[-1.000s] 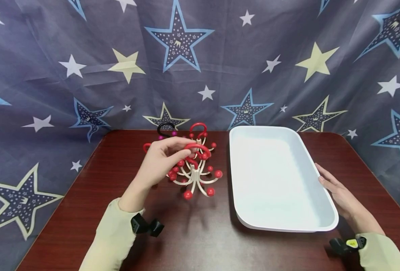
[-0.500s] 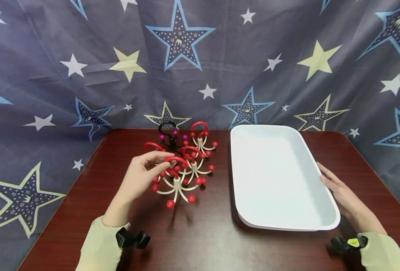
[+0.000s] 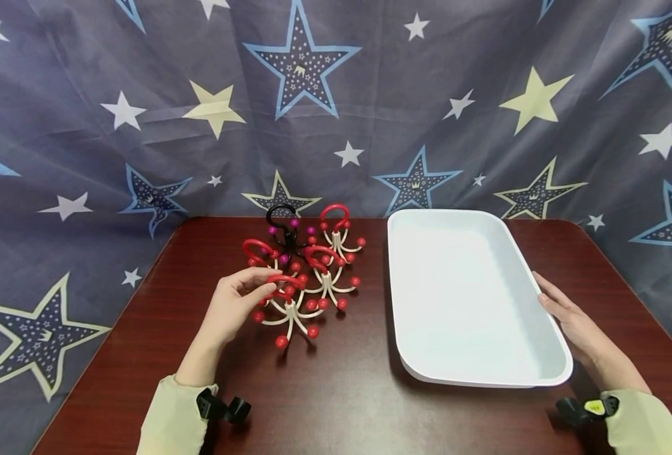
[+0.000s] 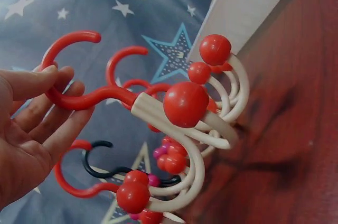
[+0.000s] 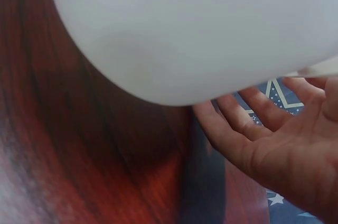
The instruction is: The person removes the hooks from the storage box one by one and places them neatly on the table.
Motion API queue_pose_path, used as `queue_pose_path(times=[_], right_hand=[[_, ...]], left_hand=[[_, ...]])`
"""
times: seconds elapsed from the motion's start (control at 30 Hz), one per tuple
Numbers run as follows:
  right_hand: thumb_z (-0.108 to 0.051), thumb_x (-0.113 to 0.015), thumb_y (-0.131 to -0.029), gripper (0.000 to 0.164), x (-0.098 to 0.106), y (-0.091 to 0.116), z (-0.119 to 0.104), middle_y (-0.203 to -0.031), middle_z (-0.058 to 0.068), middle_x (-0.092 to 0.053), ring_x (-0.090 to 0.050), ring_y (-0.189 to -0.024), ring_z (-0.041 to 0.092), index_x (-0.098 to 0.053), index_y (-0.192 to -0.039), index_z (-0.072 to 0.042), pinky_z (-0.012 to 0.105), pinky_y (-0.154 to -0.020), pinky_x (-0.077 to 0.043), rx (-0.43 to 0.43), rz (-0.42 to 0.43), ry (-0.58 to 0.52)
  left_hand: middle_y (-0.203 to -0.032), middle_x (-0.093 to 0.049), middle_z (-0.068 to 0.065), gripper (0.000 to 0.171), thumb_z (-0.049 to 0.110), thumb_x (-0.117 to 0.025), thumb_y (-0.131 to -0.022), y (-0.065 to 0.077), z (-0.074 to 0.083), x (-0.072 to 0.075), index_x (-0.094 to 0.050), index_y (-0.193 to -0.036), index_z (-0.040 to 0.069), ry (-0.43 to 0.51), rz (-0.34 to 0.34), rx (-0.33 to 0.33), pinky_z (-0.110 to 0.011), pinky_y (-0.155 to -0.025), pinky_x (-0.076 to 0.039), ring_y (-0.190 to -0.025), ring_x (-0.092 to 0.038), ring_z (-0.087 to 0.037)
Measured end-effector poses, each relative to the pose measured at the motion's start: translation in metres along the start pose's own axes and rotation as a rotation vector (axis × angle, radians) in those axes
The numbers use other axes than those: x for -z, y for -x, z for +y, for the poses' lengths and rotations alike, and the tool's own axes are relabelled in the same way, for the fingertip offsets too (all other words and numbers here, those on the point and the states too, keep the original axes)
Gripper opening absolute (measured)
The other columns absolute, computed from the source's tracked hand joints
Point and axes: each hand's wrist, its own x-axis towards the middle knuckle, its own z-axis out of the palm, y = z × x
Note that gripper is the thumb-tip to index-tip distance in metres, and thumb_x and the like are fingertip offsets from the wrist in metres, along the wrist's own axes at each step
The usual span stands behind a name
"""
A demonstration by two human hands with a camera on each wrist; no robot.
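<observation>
My left hand [image 3: 234, 302] pinches the red hook of a multi-arm hanger [image 3: 291, 311] between thumb and fingers. White curved arms spread from its stem, each tipped with a red ball, low over the table at the front of a cluster. Behind it stand more such hangers: one with a red hook [image 3: 327, 281], another at the back [image 3: 337, 239], one at the left [image 3: 258, 246] and a black one [image 3: 289, 242] with purple balls. My right hand [image 3: 573, 327] rests against the right side of a white tray [image 3: 472, 297], fingers extended under its rim [image 5: 243, 118].
The dark red wooden table [image 3: 341, 417] carries everything. A grey-blue curtain [image 3: 370, 114] printed with stars hangs behind its far edge. Each wrist wears a small black camera, one of them the left camera [image 3: 222, 407].
My left hand has carried the red-hooked hanger left and toward me, then lowered it slightly. The hangers behind came into fuller view. My right hand and the tray have stayed put.
</observation>
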Motion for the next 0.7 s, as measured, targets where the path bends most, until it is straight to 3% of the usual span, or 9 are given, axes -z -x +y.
queue_pose_path(times=[0.23, 0.4, 0.7], right_hand=[[-0.025, -0.034, -0.099, 0.056, 0.0, 0.0, 0.001, -0.114, -0.032, -0.046, -0.055, -0.098, -0.008, -0.006, -0.147, -0.023, 0.018, -0.074, -0.05, -0.022, 0.038, 0.065], [-0.027, -0.036, -0.098, 0.057, 0.001, 0.0, -0.001, -0.113, -0.031, -0.045, -0.054, -0.096, -0.009, -0.007, -0.147, -0.024, 0.019, -0.072, -0.05, -0.046, 0.063, 0.091], [-0.027, -0.04, -0.097, 0.059, 0.001, 0.0, -0.004, -0.109, -0.031, -0.047, -0.057, -0.092, -0.007, -0.01, -0.147, -0.021, 0.021, -0.07, -0.051, -0.066, 0.104, 0.135]], left_hand=[[-0.086, -0.069, 0.005, 0.025, 0.004, -0.064, -0.083, 0.002, -0.016, 0.0, -0.063, -0.104, -0.008, 0.009, -0.022, 0.017, -0.021, -0.061, -0.05, -0.074, -0.06, -0.003], [-0.087, -0.069, 0.009, 0.025, 0.0, -0.063, -0.082, 0.004, -0.021, 0.0, -0.061, -0.105, -0.01, 0.045, -0.024, 0.026, -0.02, -0.067, -0.051, -0.083, -0.06, -0.001], [-0.094, -0.069, -0.006, 0.03, 0.006, -0.064, -0.083, 0.007, -0.024, 0.0, -0.06, -0.11, -0.008, 0.032, -0.03, 0.058, -0.021, -0.071, -0.05, -0.088, -0.062, -0.011]])
